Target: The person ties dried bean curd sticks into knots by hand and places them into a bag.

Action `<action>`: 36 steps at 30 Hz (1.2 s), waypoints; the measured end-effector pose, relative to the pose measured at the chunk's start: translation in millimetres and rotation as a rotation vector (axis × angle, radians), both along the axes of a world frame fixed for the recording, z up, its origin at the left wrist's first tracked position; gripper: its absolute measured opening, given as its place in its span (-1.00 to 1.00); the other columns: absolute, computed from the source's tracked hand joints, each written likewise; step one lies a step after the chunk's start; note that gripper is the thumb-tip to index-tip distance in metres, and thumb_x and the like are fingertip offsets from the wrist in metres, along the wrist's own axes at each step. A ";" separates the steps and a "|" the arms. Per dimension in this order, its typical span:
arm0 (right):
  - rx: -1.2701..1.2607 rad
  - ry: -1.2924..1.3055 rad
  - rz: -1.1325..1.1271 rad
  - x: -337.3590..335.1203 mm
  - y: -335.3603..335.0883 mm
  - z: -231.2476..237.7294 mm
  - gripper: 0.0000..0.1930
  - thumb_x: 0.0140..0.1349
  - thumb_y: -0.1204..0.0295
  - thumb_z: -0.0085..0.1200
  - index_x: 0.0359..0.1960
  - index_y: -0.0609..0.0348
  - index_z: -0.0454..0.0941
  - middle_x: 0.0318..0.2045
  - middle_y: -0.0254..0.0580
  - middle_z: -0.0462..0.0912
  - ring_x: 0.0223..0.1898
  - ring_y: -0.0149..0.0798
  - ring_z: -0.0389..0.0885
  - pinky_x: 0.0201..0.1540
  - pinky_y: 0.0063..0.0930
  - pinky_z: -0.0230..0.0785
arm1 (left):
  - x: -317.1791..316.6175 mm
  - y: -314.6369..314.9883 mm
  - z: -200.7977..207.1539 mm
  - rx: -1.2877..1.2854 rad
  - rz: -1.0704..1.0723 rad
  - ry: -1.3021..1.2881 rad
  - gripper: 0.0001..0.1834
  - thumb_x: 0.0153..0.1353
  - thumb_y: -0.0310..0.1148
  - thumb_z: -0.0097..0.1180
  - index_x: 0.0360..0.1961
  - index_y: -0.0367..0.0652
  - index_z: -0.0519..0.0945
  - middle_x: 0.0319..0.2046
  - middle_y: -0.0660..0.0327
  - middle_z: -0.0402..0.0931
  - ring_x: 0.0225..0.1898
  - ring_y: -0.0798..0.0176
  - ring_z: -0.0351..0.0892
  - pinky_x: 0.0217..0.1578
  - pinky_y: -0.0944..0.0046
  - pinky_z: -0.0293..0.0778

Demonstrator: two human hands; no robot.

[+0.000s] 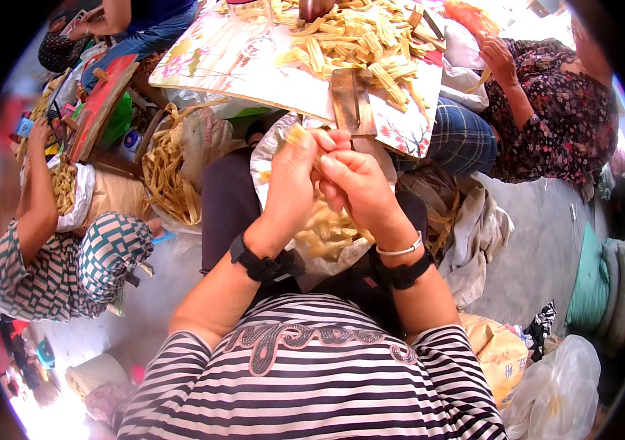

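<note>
Above my lap, my left hand (pixel 288 176) is closed around a pale yellow, folded dried strip (pixel 297 135), whose end pokes out past the thumb. My right hand (pixel 362 185) meets it, thumb and fingers pinched at the strip's lower part; the fingers hide most of that part. Beneath both hands a white bag (pixel 264 163) stands open between my knees, with several similar yellow pieces (pixel 329 229) inside. Just beyond my fingers, a wooden block (pixel 345 103) sits at the near edge of the table (pixel 206 73).
A heap of yellow strips (pixel 360 40) covers much of the tabletop, with a clear glass (pixel 257 45) beside it. People sit at the right (pixel 547 110) and left (pixel 41 257). A sack of long strips (pixel 169 172) stands left of my knees; cloth (pixel 483 242) lies at the right.
</note>
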State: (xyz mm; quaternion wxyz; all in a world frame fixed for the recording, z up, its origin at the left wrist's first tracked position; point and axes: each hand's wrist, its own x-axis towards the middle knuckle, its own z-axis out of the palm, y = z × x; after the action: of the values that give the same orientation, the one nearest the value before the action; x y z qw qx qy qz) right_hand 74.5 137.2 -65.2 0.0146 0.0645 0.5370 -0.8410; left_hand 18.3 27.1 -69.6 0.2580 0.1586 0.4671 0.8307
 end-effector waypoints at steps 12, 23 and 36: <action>-0.170 0.116 0.162 34.8 -20.8 51.1 -0.81 0.22 0.45 -0.06 -0.22 0.32 0.48 -0.56 -0.37 0.47 -0.63 -0.58 0.32 -0.58 -0.71 0.15 | -12.8 -33.3 44.4 -0.024 0.709 0.913 -0.64 0.35 -0.14 -0.17 -0.31 -0.26 0.45 -0.55 0.28 0.37 -0.60 0.48 0.24 -0.60 0.46 0.19; 0.465 0.175 -0.305 40.0 -46.8 21.1 -0.84 0.24 0.44 -0.09 -0.42 0.28 0.46 -0.66 -0.26 0.47 -0.66 -0.44 0.39 -0.60 -0.55 0.20 | 23.1 -53.7 37.5 -0.274 -0.163 0.206 -0.47 -0.10 -0.62 -0.05 0.02 -0.35 0.46 -0.01 0.21 0.46 -0.11 0.39 0.46 -0.17 0.45 0.39; -0.015 -0.131 0.149 58.0 -7.5 23.7 -0.89 0.13 0.39 0.06 -0.36 0.14 0.48 -0.68 -0.59 0.29 -0.70 -0.66 0.13 -0.69 -0.76 -0.09 | 31.7 -53.1 41.7 -0.638 0.094 0.899 -0.94 -0.08 -0.56 -0.09 -0.58 -0.30 0.43 -0.68 0.13 0.42 -0.67 0.28 0.35 -0.58 0.34 0.30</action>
State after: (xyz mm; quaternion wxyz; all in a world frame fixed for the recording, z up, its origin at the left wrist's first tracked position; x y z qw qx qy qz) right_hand 132.5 129.7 -41.6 0.1125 0.0790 0.5318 -0.8356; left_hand 50.0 -26.0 -27.9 0.0309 0.3907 0.7663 0.5092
